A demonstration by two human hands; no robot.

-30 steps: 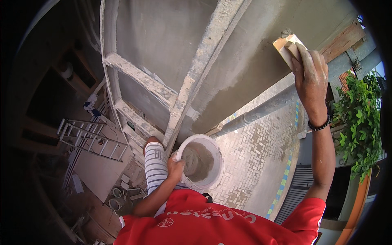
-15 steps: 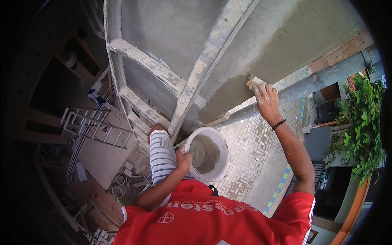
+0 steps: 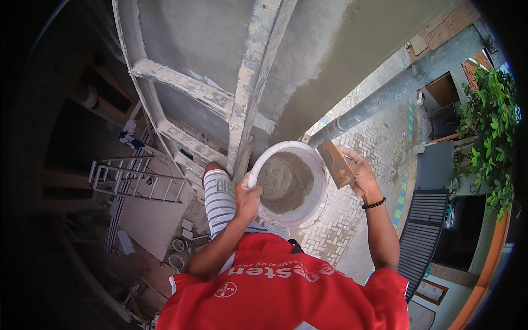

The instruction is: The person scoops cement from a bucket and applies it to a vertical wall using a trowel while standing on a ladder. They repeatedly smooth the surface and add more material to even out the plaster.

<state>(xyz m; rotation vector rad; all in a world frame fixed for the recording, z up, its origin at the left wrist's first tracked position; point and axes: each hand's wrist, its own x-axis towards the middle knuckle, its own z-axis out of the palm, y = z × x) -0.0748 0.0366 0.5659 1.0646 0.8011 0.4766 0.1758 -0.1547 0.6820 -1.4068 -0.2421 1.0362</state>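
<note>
My left hand (image 3: 248, 200) is closed over the near-left rim of a whitish bucket (image 3: 313, 211), held in front of my body. Grey wet mortar (image 3: 287, 184) lies inside it, with a swirled surface. Just right of the bucket, my right hand (image 3: 362, 175) grips a plastering trowel with a flat, brown, rectangular blade (image 3: 336, 165). The trowel is tilted beside the bucket's right rim; its grip is mostly hidden by my fingers. Ahead, the grey plastered wall (image 3: 313, 60) carries a darker, damp-looking band along its right side.
A mortar-spattered ladder-like frame (image 3: 245, 93) stands against the wall ahead. At right, a grey metal pipe (image 3: 385, 98) slants above a paved lane (image 3: 335, 231) far below. Low on the left are a metal ladder (image 3: 137, 179) and several buckets. Green foliage (image 3: 487, 132) hangs far right.
My right hand has come down from the wall toward me, bringing the trowel beside the bucket. The bucket remains in my left hand, and the view has shifted slightly.
</note>
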